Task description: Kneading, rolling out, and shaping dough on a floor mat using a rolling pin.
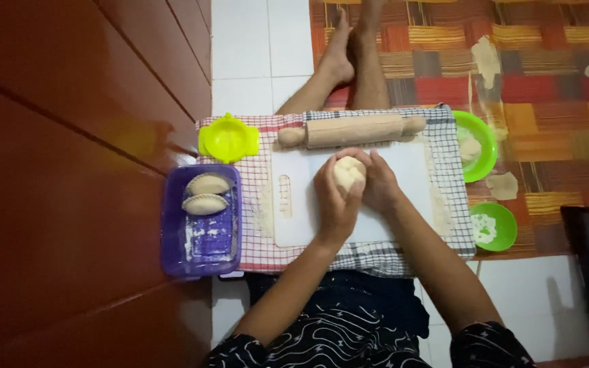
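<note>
Two hands cup one dough ball over the white board (390, 204), the left hand (335, 204) and right hand (380, 187) wrapped snug around it, so the dough ball (348, 172) should roll gently, not squash flat.

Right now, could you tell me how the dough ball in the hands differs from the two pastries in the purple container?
The dough ball is round and smooth; the pastries are flat half-moons with crimped edges. The ball is held between the left hand and right hand over the white board; the pastries lie side by side in the purple container. Both are pale dough.
</note>
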